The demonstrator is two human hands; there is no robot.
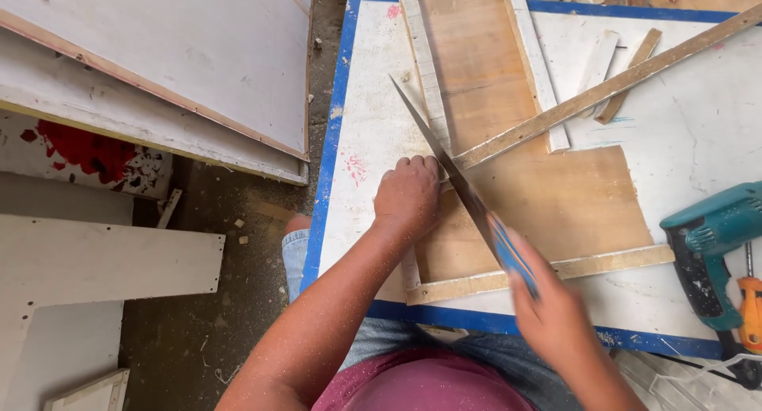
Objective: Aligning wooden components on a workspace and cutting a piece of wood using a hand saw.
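Taking the white worktable (683, 133) with its blue edge as the landmark, 4 or so pale painted boards (159, 54) lie stacked and scattered on the dusty floor to its left, 1 of them bearing a red splash of paint (79, 149); their far ends are cut off by the frame. On the table lies 1 brown plywood panel (548, 197) edged with thin pale battens, and 1 long wooden strip (603, 90) runs slantwise across it from the table's far right corner down to the panel's left edge. The left hand (406, 195) rests knuckles-up on the panel's left edge at the near end of that strip, fingers curled and pressing down on the wood. 1 handsaw (444, 165) crosses just right of that hand, its blade pointing away toward the table's far side and lying against the strip's end. The right hand (552, 312), over the table's near edge, is blurred; its fingers are wrapped around the saw's blue handle (512, 256), though single fingers are hard to make out. 2 short wood offcuts (615, 74) lie beyond the strip. At the table's right edge sit 1 teal power drill (710, 244), partly cut off, and 1 orange-handled tool (750, 308), also cut off, its kind unclear.
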